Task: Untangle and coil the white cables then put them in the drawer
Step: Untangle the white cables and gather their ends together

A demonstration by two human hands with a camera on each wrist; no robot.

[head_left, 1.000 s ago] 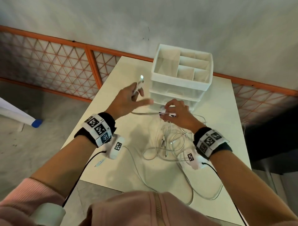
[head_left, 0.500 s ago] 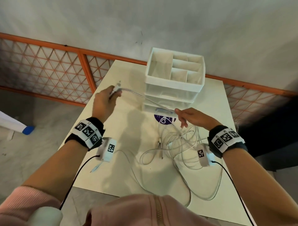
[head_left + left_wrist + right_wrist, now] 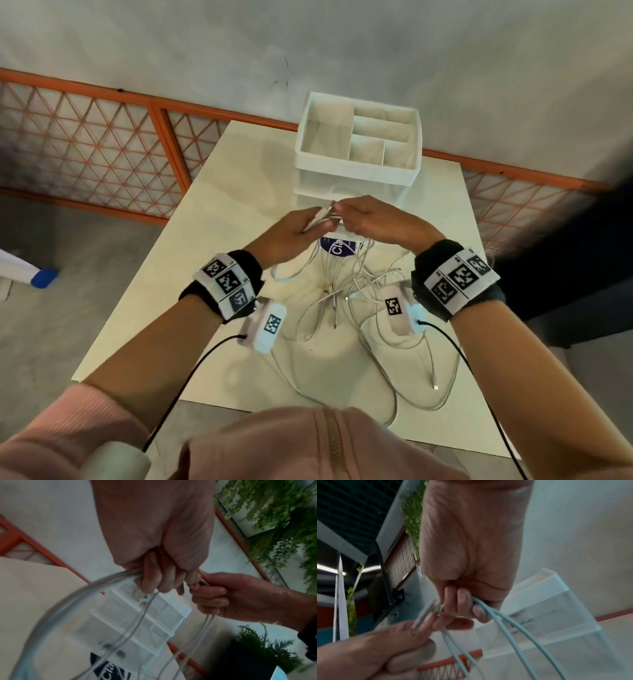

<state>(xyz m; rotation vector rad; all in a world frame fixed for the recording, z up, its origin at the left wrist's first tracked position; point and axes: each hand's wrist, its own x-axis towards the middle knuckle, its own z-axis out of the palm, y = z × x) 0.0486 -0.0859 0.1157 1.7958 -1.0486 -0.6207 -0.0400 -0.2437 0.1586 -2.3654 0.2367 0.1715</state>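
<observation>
A tangle of white cables [image 3: 346, 301] lies on the cream table [image 3: 212, 260] in front of a white drawer organiser [image 3: 356, 178]. Both hands meet just before the organiser's lower drawer. My left hand [image 3: 301, 229] grips a white cable [image 3: 72, 601] with its plug end sticking out toward the right hand. My right hand [image 3: 366, 221] holds loops of the same white cable [image 3: 501, 622] in curled fingers and pinches near the plug [image 3: 426, 612]. Strands hang from both hands down to the tangle.
The organiser's top tray [image 3: 358, 137] has open compartments. A round blue sticker [image 3: 337, 248] sits on the table under the hands. An orange lattice railing [image 3: 102, 150] runs behind the table. One loose cable end [image 3: 436, 387] lies near the front right edge.
The left hand, which had pulled the cable end out to the left, has come back to the middle. Both hands now meet in front of the organiser with the cable looped between them.
</observation>
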